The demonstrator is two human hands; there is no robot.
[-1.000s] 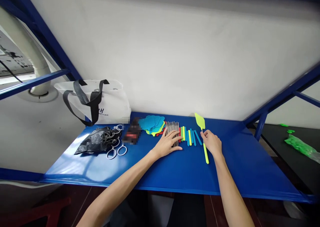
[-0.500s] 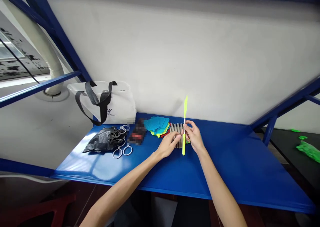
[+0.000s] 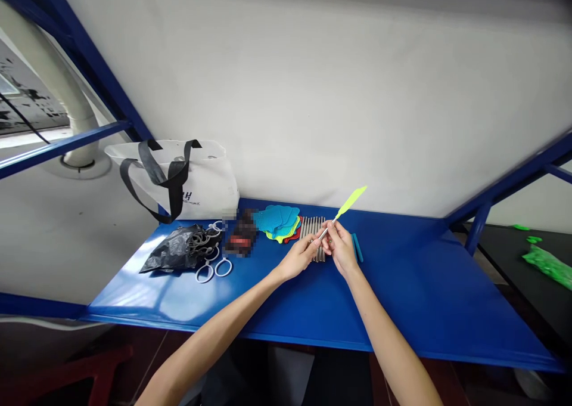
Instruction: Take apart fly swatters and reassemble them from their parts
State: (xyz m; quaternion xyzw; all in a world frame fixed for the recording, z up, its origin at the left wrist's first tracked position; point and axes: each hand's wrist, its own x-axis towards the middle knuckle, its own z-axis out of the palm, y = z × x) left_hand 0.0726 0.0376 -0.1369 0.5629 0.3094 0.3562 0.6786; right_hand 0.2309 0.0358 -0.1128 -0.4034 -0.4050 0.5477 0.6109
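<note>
The hands and slim, tapering forearms are bare, and dark clothing, too dim to make out in detail, shows lower down.

The person's bare left forearm stretches diagonally up and inward from the lower left, ending in a bare left hand with curled fingers and a thumb pointing rightward. The bare right forearm slants up and inward from the lower right. The bare right hand is bent into a pinch, palm leftward. The hands nearly meet; whether they touch is unclear.
</note>
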